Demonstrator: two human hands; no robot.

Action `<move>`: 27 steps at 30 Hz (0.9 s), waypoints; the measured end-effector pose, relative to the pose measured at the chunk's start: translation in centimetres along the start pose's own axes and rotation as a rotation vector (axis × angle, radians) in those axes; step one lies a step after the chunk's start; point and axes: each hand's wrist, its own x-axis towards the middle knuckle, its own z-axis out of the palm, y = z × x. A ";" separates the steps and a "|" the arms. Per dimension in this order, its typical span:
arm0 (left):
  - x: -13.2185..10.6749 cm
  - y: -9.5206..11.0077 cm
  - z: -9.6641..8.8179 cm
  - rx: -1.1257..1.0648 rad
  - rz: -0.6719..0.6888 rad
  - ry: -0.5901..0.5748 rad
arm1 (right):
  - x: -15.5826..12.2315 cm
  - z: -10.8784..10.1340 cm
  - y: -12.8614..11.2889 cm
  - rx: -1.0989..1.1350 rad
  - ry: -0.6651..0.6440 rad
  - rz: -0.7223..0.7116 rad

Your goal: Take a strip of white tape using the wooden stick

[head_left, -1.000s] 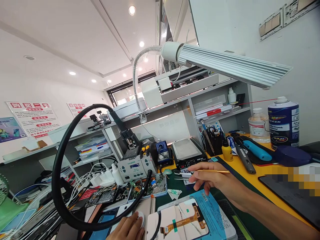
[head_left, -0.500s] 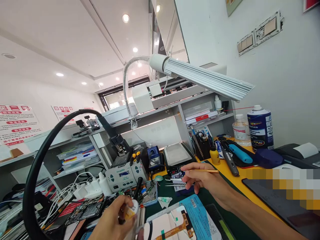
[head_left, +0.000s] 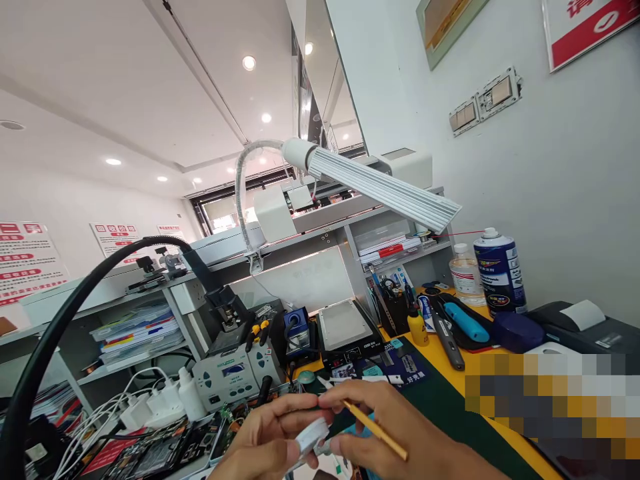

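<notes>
Both hands meet low in the view, at about 6 o'clock. The left hand (head_left: 265,443) pinches a small white tape roll (head_left: 311,437) between thumb and fingers. The right hand (head_left: 385,433) touches the roll from 3 o'clock with its fingertips and keeps a thin yellow stick (head_left: 375,430) tucked between its fingers. A lamp (head_left: 380,190) hangs at 12 o'clock; a blue spray can (head_left: 499,272) stands at 2 o'clock.
</notes>
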 end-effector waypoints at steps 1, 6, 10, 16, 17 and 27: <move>0.1 0.1 0.3 0.006 0.003 -0.026 | -0.2 0.3 0.1 -0.074 -0.006 -0.043; 0.3 0.4 0.8 0.131 0.024 -0.039 | 0.0 0.8 1.2 -0.355 -0.031 -0.193; -0.2 0.2 0.2 0.444 0.047 0.055 | 0.3 0.8 1.9 -0.431 0.011 -0.182; -0.5 0.0 0.4 1.078 0.191 0.169 | 0.0 0.9 2.1 -0.454 0.038 -0.149; -0.4 0.1 0.4 1.148 0.210 0.171 | -0.1 0.8 2.1 -0.455 0.038 -0.144; 2.5 1.6 -2.9 1.686 0.119 0.187 | 1.0 -1.8 1.5 -0.395 0.205 -0.025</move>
